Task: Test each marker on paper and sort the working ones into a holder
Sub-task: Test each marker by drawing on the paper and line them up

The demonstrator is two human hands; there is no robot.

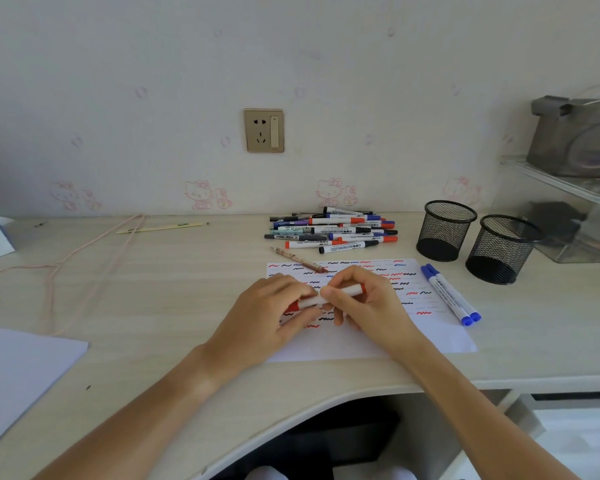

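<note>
Both hands, left (274,308) and right (364,299), grip a red marker (343,292) over the scribbled paper (430,327), apparently working its cap. Next, likely: pull the cap, scribble, then sort. Two holders (445,230) stand empty-looking nearby.

White marker with red ends (343,292), held level above the paper (440,336), a sheet covered in red, blue and black squiggles. Marker pile (333,230) behind the paper; two blue markers (450,295) on its right edge; two black mesh holders (445,230), upright, beyond.
</note>
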